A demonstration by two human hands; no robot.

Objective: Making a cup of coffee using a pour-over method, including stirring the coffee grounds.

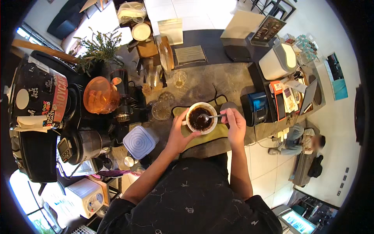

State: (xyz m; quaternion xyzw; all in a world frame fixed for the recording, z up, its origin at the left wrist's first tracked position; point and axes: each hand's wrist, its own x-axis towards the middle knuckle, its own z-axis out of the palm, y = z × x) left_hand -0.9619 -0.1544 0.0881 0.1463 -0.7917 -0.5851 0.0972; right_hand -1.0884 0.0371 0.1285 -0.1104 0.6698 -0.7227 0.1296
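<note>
My left hand grips a white cup by its side and handle, above a yellow-green mat with a dark edge. Dark brown contents, perhaps coffee, fill part of the cup, and brown smears mark its inner wall. Between the thumb and fingers of my right hand is a metal spoon. Its bowl dips into the dark contents. Left of the cup stands a clear cut-glass vessel. A small ribbed glass sits farther back on the counter.
A lidded plastic container stands by my left forearm. Beyond it are an orange bowl-shaped hopper and a coffee grinder. To the right are a dark blue-fronted device and an orange card terminal. A person sits beyond the counter's right end.
</note>
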